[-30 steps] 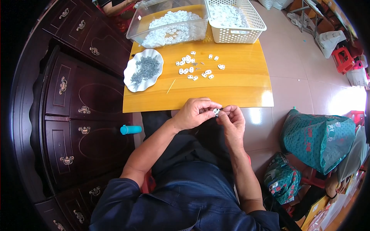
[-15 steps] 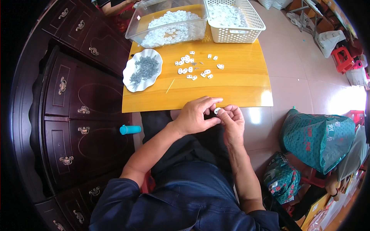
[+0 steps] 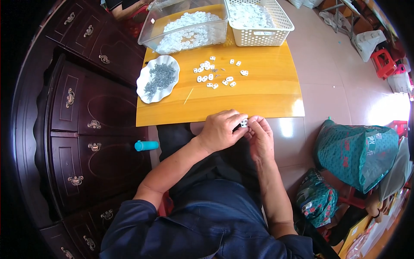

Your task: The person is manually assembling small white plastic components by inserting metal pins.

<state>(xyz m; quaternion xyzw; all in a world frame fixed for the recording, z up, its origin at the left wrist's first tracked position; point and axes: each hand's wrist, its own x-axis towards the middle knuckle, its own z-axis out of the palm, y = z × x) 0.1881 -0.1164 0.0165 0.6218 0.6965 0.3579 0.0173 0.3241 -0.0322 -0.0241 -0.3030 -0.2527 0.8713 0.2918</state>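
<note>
Plastic piece, white and holed, is pinched between the closed-in fingertips of the left hand and right hand at the near edge of the wooden table, left of whose middle stands a scalloped dish of grey metal fasteners.

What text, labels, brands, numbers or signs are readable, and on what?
Large teal bag: white and red printed characters, bent by folds; not transcribed here.
Smaller teal bag: patterned, with a pale patch; any text too small to read.
Yellow flat piece, lower right: pale patch, too small to read.
White piece between left hand and right hand: dark spots, no lettering I can make out.
</note>
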